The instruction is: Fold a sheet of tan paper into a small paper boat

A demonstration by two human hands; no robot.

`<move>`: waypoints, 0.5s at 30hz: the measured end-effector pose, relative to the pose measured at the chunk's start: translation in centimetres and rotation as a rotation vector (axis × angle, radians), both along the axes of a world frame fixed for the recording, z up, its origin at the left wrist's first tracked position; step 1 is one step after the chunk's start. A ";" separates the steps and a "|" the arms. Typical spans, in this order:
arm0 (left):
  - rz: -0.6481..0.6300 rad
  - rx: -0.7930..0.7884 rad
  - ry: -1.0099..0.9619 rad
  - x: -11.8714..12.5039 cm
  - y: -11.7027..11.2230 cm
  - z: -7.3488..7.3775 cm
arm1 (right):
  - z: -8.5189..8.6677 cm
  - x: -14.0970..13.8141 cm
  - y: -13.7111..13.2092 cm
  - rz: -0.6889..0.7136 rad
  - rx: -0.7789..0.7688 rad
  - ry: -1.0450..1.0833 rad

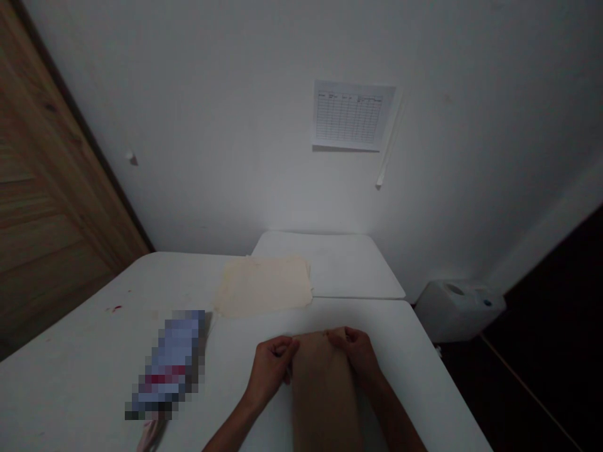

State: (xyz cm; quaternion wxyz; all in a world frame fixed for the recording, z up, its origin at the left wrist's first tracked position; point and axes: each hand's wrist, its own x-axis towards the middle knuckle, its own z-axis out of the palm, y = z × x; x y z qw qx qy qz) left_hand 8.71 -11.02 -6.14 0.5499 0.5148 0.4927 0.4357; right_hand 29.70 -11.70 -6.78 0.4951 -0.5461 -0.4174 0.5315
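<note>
Pinching the far end of a brown paper piece (325,395)

The person's left hand (274,363) grips its far left corner between thumb and fingers; the right hand (358,351) pinches near the far right corner. The brown paper piece lies nearer the right edge of the surface (221,370) than the left. Beyond, a cream sheet (264,285) reaches the far edge. Leftward lies a pixelated blue-grey item (172,358).

brown paper piece (325,392), long, narrow, far edge pinched near corners
</note>
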 end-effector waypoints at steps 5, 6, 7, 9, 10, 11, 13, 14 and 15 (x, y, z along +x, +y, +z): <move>0.039 0.034 0.032 0.0 -0.1 0.1 | 0.1 0.1 -0.1 0.033 0.019 0.009; 0.038 0.037 0.038 0.0 -0.1 0.1 | 0.2 0.1 -0.1 0.043 0.027 0.019; 0.035 0.041 0.041 0.0 -0.1 0.0 | 0.4 0.1 -0.2 0.051 0.039 0.023; 0.035 0.041 0.042 -0.1 -0.1 -0.1 | 0.6 0.2 -0.2 0.054 0.063 0.005; 0.038 0.038 0.043 -0.1 -0.1 -0.1 | 0.7 0.2 -0.3 0.051 0.073 -0.014; 0.041 0.030 0.042 -0.1 0.0 -0.1 | 0.7 0.2 -0.3 0.045 0.078 -0.037; 0.045 0.003 0.039 -0.1 0.0 0.0 | 0.8 0.3 -0.2 0.031 0.074 -0.086; 0.042 -0.013 0.036 -0.1 0.1 0.0 | 0.9 0.4 -0.2 0.025 0.068 -0.105; 0.032 -0.028 0.032 -0.1 0.1 0.0 | 0.9 0.4 -0.1 0.019 0.062 -0.117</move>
